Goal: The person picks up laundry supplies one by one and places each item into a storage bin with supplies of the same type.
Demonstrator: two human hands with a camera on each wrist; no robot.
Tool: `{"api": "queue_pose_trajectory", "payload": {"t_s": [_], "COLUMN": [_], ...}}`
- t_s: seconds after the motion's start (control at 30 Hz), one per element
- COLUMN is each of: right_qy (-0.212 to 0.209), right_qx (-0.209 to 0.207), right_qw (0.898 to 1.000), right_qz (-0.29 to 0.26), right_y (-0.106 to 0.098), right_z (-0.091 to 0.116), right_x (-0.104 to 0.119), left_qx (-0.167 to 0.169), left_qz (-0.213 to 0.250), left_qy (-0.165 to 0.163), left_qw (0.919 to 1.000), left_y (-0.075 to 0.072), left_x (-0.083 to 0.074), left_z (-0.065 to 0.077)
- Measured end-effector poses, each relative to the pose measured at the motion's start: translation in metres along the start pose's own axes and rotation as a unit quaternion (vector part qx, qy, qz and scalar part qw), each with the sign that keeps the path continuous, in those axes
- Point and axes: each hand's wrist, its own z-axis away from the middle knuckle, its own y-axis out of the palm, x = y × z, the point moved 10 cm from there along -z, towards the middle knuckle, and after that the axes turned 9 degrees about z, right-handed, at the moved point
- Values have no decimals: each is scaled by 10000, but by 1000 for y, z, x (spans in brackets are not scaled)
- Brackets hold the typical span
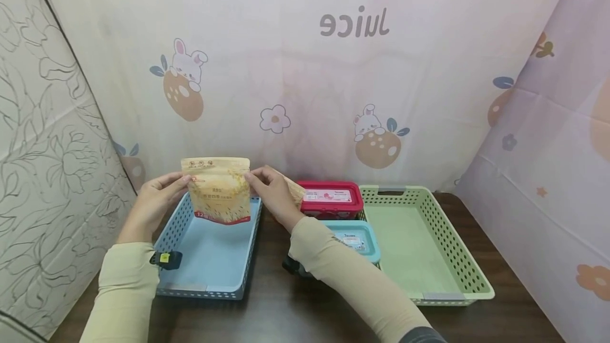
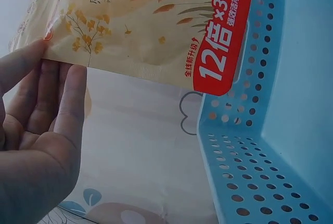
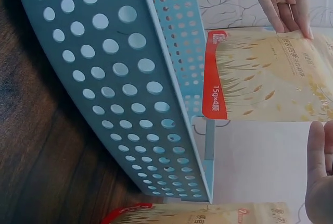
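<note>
Nearest us, two forearms in long cream fabric sleeves [image 1: 125, 285] reach forward over a dark brown wood-grain table [image 1: 271, 306], with a small black camera [image 1: 166, 260] strapped at the left wrist. We see the left hand [image 1: 151, 206] pinching the left edge of a flat, pale yellow plastic pouch [image 1: 219, 192], printed with golden sprigs and a red band along its bottom. The right hand [image 1: 277, 195] pinches the opposite edge between thumb and fingers, so the pouch hangs upright, front towards us, above the far part of a rectangular, perforated blue plastic basket [image 1: 205, 258]. We cannot tell whether its lower edge touches the rim.

Just right of that basket, partly hidden by the right hand, is a second pale yellow pouch [image 1: 296, 189]. Beside it we find a rectangular red plastic box [image 1: 329, 200] with a pink label and, nearer us, a light-blue lidded plastic box [image 1: 367, 237]. Further right lies a perforated, pale green plastic basket [image 1: 407, 258]. Behind everything hangs a pale curtain [image 1: 295, 41] printed with rabbits and fruit.
</note>
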Motion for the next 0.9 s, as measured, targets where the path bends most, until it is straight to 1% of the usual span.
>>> {"api": "queue_pose_trajectory", "payload": {"t_s": [0.17, 0.27, 0.33, 0.5, 0.6, 0.77, 0.9], "right_qy": [132, 198, 165, 137, 251, 342, 356], "right_qx": [109, 131, 134, 123, 106, 51, 19], "right_qw": [9998, 9995, 9991, 9983, 9974, 9975, 9981], "right_qz": [26, 214, 362, 558, 673, 611, 498], "right_y": [4, 6, 8, 13, 16, 21, 21], "right_z": [-2, -3, -4, -6, -7, -9, -10], "right_x": [-4, -8, -9, -16, -23, -29, -31], "left_qx": [14, 26, 28, 52, 60, -35, -46], "left_qz": [34, 83, 144, 294, 243, 216, 260], "left_qy": [-51, -76, -106, -291, -416, -661, -745], "left_qw": [10000, 9999, 9998, 9991, 9988, 9976, 9969], "left_y": [-2, -3, -5, -6, -5, -6, -6], "left_x": [4, 8, 11, 22, 29, 37, 39], "left_z": [-3, -4, -6, -8, -8, -8, -10]}}
